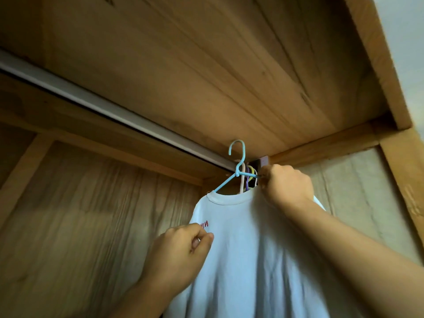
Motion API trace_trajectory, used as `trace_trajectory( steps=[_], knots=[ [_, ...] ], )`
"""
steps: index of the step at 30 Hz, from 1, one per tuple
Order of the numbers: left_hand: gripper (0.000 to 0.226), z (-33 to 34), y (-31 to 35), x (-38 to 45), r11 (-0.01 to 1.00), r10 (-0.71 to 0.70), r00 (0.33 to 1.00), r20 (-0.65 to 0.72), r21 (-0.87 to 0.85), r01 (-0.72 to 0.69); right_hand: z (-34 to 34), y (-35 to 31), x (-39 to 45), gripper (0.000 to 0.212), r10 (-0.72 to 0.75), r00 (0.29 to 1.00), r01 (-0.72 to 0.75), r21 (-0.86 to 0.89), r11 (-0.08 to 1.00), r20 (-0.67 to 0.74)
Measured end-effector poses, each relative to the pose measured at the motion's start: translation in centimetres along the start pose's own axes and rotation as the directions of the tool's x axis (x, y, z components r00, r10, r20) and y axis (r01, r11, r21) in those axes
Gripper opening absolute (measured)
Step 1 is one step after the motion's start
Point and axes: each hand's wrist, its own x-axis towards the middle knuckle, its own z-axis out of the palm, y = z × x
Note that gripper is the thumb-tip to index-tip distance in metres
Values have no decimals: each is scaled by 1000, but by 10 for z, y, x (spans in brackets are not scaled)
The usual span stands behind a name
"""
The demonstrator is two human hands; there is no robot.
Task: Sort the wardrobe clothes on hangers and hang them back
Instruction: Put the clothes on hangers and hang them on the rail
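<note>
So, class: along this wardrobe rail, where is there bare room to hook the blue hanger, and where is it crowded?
The rail runs bare from its left end up to the blue hanger. The crowded spot is the right end by the bracket, where pink, purple and yellow hangers bunch beside the right hand.

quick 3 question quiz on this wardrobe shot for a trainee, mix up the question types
1. True or false: the blue hanger already hooks over the rail.
2. Which hand grips the blue hanger's arm? A) left hand B) right hand C) neither
3. Fill in: the left hand pinches the front of the white ____.

Key
1. False. Its hook stands free above the rail's end.
2. B. The right hand holds the hanger's right arm, near the other coloured hangers.
3. T-shirt, just below its red lettering.
</note>
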Motion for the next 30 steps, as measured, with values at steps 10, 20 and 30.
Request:
trace_trajectory(
  steps=[10,20,30],
  knots=[
    [30,8,-7,-12,999,-47,997,53,25,46,18,-8,5,28,4,999,-7,56,998,53],
    [32,0,-6,-18,997,-56,996,69,60,52,32,-8,-22,26,19,998,-23,70,997,58],
    [29,8,11,-30,994,-67,987,149,101,52,34,-13,-20,28,41,994,-37,-41,998,99]
  ],
)
